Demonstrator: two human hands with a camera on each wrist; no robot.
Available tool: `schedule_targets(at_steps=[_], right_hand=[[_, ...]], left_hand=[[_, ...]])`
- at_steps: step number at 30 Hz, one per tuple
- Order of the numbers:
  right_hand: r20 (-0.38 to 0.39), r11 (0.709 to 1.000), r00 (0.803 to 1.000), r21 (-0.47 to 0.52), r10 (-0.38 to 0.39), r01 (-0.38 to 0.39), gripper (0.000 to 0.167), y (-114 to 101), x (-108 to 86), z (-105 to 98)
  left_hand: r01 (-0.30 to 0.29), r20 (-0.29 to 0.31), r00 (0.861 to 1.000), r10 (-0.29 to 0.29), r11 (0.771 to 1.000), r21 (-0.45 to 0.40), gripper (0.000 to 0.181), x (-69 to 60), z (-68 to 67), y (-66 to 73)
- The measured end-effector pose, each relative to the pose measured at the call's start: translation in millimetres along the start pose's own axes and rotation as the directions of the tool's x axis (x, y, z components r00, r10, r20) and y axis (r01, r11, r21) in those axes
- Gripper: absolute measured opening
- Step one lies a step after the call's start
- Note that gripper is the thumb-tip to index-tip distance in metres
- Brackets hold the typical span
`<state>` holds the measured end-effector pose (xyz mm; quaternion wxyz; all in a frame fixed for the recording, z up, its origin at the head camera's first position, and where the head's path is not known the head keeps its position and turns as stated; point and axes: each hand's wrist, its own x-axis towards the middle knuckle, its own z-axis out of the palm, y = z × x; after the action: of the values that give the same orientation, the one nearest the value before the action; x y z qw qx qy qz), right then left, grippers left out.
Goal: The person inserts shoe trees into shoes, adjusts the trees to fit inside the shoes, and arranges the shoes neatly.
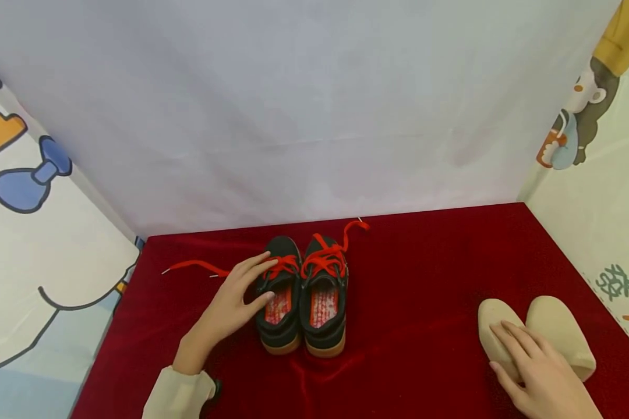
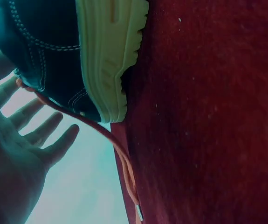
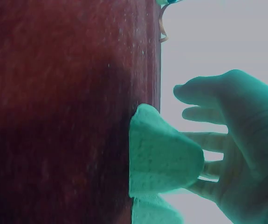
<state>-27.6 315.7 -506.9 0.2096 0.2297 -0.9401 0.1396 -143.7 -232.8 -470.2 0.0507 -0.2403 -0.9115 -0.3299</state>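
Note:
A pair of dark lace-up shoes with red laces and tan soles stands side by side on red cloth, the left shoe (image 1: 280, 333) against the right shoe (image 1: 325, 334). My left hand (image 1: 236, 295) hovers at the left shoe with fingers spread over its laces; contact is unclear. In the left wrist view, a loose lace (image 2: 101, 130) trails from the shoe. My right hand (image 1: 545, 372) lies over the left cream piece (image 1: 490, 323), toe-shaped like a shoe insert, its fingers loosely extended. Beside it is a matching cream piece (image 1: 561, 331). The right wrist view shows a dotted surface.
The red cloth (image 1: 409, 291) covers the tabletop. A pale backdrop (image 1: 314, 116) rises behind it, with printed sheets at left (image 1: 73, 250) and right (image 1: 597, 233). Loose lace ends (image 1: 199, 265) reach out to the shoes' left, and another (image 1: 353, 224) to the right.

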Motion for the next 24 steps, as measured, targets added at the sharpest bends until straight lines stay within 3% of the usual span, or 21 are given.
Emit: schedule_targets(at_steps=[4, 9, 13, 18, 24], right_hand=[[0.050, 0.999, 0.998, 0.013, 0.044, -0.045, 0.062, 5.2, -9.0, -3.9], [0.120, 0.996, 0.990, 0.028, 0.075, -0.079, 0.073, 14.3, -19.7, -6.7], [0.086, 0.997, 0.996, 0.069, 0.020, -0.026, 0.080, 25.5, -22.6, -4.7], [0.037, 0.982, 0.994, 0.165, -0.100, 0.093, 0.076, 34.2, -17.0, -7.7], [0.027, 0.977, 0.992, 0.183, -0.120, 0.113, 0.069, 33.0, -13.7, -15.6]], left_hand=[[0.011, 0.022, 1.000, -0.010, 0.999, -0.040, 0.061, 4.4, 1.9, -3.2], [0.024, 0.002, 1.000, -0.024, 0.998, -0.063, 0.055, 4.9, 3.6, -6.7], [0.041, -0.012, 0.999, -0.042, 0.998, -0.050, 0.051, 4.2, 3.8, -5.9], [0.042, -0.045, 0.998, -0.044, 0.998, -0.040, 0.048, 5.9, 4.9, -5.7], [0.019, -0.078, 0.997, -0.020, 1.000, -0.017, 0.045, 8.7, 7.0, -6.6]])
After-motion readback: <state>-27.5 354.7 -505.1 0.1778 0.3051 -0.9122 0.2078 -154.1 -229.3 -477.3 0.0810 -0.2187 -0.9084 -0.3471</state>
